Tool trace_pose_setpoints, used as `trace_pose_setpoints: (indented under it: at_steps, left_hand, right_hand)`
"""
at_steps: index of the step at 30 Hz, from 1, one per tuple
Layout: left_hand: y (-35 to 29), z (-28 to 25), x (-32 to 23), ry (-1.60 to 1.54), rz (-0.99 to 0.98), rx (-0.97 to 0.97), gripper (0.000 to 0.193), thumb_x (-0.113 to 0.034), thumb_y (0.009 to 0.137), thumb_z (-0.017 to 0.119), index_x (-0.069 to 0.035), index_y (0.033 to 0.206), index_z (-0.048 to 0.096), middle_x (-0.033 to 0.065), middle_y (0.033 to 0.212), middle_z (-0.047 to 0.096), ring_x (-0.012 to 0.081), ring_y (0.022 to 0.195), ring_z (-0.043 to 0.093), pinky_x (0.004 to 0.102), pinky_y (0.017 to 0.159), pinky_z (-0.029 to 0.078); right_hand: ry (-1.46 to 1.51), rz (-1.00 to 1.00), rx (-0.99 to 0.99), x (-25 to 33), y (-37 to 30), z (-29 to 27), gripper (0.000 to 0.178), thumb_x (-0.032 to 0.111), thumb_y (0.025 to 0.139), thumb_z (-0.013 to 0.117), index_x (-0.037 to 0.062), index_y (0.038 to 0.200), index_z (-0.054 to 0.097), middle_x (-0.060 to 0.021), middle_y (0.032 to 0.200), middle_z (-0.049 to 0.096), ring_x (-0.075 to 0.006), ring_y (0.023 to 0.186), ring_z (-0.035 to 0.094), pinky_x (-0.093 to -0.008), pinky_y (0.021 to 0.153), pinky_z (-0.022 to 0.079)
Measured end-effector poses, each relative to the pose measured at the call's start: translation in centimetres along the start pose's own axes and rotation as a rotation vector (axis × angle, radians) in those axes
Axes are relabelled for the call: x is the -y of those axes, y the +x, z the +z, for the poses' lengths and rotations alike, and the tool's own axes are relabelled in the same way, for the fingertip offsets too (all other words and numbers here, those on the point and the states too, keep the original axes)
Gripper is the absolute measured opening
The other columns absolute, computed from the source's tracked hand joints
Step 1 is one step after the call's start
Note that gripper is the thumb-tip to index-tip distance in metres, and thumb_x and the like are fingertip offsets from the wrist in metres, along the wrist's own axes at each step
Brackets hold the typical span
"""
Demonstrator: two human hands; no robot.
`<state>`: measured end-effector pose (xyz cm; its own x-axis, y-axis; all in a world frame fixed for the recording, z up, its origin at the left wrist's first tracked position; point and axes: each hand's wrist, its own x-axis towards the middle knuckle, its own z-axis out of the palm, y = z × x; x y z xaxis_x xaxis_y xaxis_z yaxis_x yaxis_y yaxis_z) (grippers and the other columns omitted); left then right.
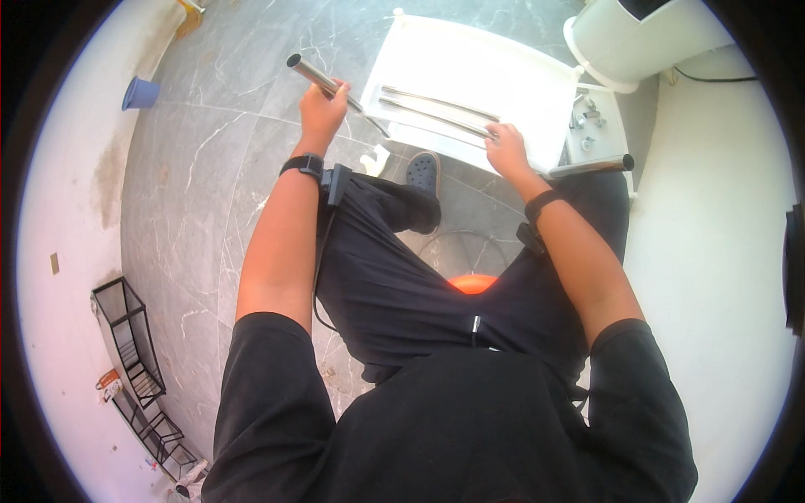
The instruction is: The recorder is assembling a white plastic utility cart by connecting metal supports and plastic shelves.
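Note:
My left hand (323, 113) is wrapped round a shiny metal tube (307, 69), held at a slant left of the white panel (470, 57). The tube's open wide end points up and to the left; a thinner metal piece (374, 125) runs from below the hand to the panel's near left corner. On the panel lie thin metal rods (444, 102), roughly parallel. My right hand (506, 147) has its fingers closed at the right end of the nearer rod (436, 116). Another metal tube (592, 167) lies by the panel's near right corner, above my right knee.
Small metal fittings (589, 117) rest on a white surface right of the panel. Behind it stands a large white cylindrical bin (641, 42). A small white piece (375, 159) is on the floor by my shoe (423, 174). Black frames (130, 335) and a blue bucket (141, 93) are at left.

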<state>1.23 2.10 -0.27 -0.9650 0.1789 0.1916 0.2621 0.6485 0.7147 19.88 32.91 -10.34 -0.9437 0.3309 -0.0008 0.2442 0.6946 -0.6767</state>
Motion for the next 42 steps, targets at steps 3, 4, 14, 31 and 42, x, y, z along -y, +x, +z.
trace_pose_setpoints:
  at_steps: [3,4,14,31,42]
  left_hand:
    - [0.12,-0.02,0.13,-0.035,-0.021,0.000,0.016,-0.018,0.084,0.072,-0.005,0.091,0.069,0.0122,0.081,0.072,0.0252,0.079,0.071,0.0347,0.073,0.053]
    - [0.22,-0.04,0.34,-0.031,0.019,-0.032,0.013,-0.018,0.085,0.071,-0.006,0.089,0.071,0.0082,0.077,0.071,0.0187,0.073,0.069,0.0316,0.068,0.051]
    - [0.45,0.00,-0.06,0.009,0.048,-0.038,0.011,-0.018,0.087,0.070,-0.007,0.088,0.073,0.0049,0.071,0.070,0.0149,0.067,0.067,0.0303,0.063,0.050]
    - [0.45,0.06,0.01,0.001,-0.025,0.007,0.017,-0.020,0.084,0.071,-0.004,0.092,0.069,0.0131,0.081,0.072,0.0271,0.079,0.071,0.0371,0.073,0.053]
    - [0.46,0.17,0.31,0.009,0.013,-0.043,0.012,-0.018,0.088,0.069,-0.007,0.089,0.073,0.0050,0.073,0.071,0.0151,0.069,0.068,0.0301,0.065,0.050]
  right_hand:
    - [0.003,-0.011,0.000,0.03,0.03,-0.03,0.028,0.011,0.085,0.066,0.0068,0.113,0.067,-0.0137,0.115,0.060,-0.0365,0.111,0.052,-0.0435,0.099,0.043]
    - [0.001,-0.009,0.001,0.18,0.08,-0.01,0.028,0.011,0.085,0.066,0.0068,0.113,0.067,-0.0137,0.114,0.060,-0.0365,0.112,0.052,-0.0435,0.099,0.043]
    - [-0.008,0.002,0.001,0.15,0.04,0.16,0.028,0.011,0.084,0.067,0.0071,0.112,0.067,-0.0137,0.113,0.061,-0.0358,0.112,0.053,-0.0432,0.099,0.043]
    - [-0.002,0.036,0.047,0.33,0.26,-0.15,0.027,0.008,0.084,0.067,0.0083,0.111,0.067,-0.0135,0.112,0.061,-0.0358,0.112,0.053,-0.0433,0.098,0.043]
    - [-0.009,0.016,0.048,0.32,0.28,-0.01,0.027,0.009,0.085,0.065,0.0080,0.112,0.066,-0.0152,0.113,0.060,-0.0360,0.113,0.053,-0.0432,0.099,0.043]
